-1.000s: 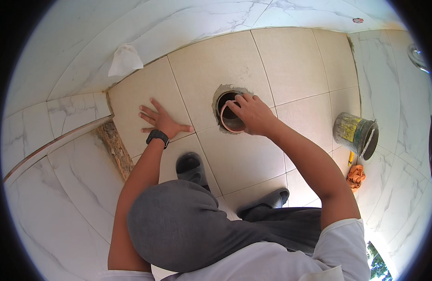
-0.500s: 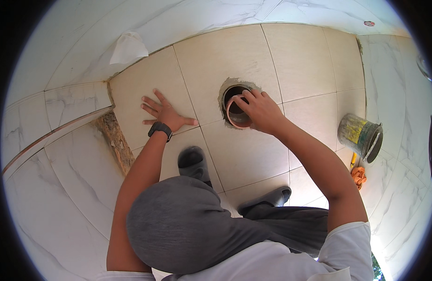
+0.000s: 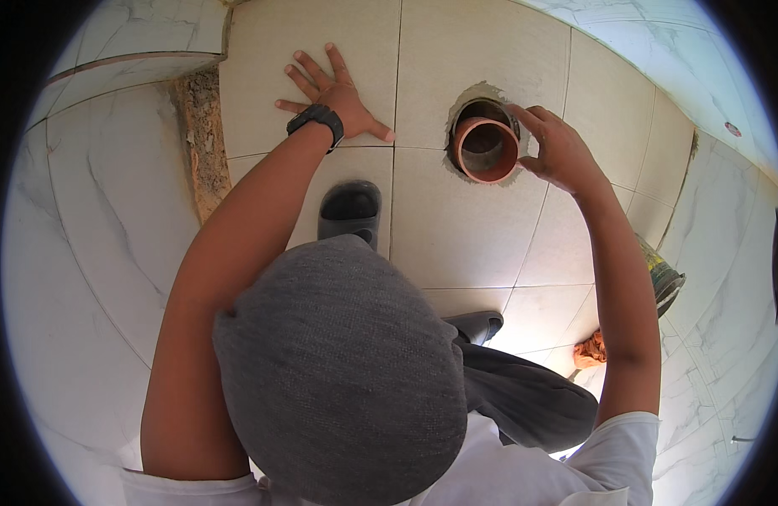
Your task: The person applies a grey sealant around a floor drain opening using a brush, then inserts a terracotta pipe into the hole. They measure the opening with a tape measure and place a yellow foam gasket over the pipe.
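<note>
My left hand [image 3: 343,103] is pressed flat on the beige floor tile [image 3: 439,202], fingers spread wide, with a black watch [image 3: 317,126] on its wrist. To its right, a short reddish-brown pipe [image 3: 483,160] pokes up, slightly off-centre, from a round hole ringed with rough grey mortar [image 3: 488,88]. My right hand [image 3: 560,152] hovers at the pipe's right side. Its thumb and fingers are apart, the thumb beside the rim and the index finger by the hole's far edge. Whether the thumb touches the rim is hard to tell.
A dirty bucket [image 3: 663,282] lies tipped at the right, partly behind my forearm, near an orange cloth [image 3: 590,350]. Dark sandals [image 3: 349,211] are on my feet. Left of the tiles runs a rough, untiled strip [image 3: 205,139]. Marbled wall tiles [image 3: 111,253] enclose the floor.
My right hand has let go of the pipe's rim and drawn to its right. The pipe stays in the hole. My view has shifted and turned; my left hand keeps its place on the tile.
</note>
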The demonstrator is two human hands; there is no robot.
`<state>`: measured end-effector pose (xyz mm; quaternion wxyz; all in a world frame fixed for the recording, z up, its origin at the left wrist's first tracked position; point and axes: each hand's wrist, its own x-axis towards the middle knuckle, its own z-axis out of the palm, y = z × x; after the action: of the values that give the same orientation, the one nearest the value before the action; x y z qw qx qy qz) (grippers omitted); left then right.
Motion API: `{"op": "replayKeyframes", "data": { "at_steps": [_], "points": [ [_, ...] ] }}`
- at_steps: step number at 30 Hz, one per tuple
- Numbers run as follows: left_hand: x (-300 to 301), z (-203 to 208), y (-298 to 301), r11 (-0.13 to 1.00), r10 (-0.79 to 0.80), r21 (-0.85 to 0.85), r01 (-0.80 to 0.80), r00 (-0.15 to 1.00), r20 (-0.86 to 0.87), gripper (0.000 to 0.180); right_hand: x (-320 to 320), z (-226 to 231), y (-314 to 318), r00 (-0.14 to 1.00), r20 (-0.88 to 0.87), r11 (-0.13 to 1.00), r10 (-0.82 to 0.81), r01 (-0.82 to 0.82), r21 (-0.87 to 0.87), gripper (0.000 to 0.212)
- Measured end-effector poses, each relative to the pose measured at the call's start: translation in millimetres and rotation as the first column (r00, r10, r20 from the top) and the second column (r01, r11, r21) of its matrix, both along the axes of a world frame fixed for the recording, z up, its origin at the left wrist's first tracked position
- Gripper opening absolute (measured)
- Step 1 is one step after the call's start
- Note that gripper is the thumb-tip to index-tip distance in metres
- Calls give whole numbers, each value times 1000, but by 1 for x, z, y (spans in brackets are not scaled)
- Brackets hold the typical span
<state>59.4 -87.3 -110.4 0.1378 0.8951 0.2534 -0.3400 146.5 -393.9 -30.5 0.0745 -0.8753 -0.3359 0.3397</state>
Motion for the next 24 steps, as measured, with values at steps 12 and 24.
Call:
{"op": "replayKeyframes", "data": {
  "at_steps": [12, 24],
  "points": [
    [1, 4, -1, 1000, 1, 13, 0, 1000, -14, 174, -1, -24, -2, 976, -64, 978, -209, 210, 17, 20],
    [4, 10, -4, 1000, 12, -5, -12, 1000, -9, 174, 5, -35, -4, 967, -79, 970, -242, 241, -31, 21]
  ]
}}
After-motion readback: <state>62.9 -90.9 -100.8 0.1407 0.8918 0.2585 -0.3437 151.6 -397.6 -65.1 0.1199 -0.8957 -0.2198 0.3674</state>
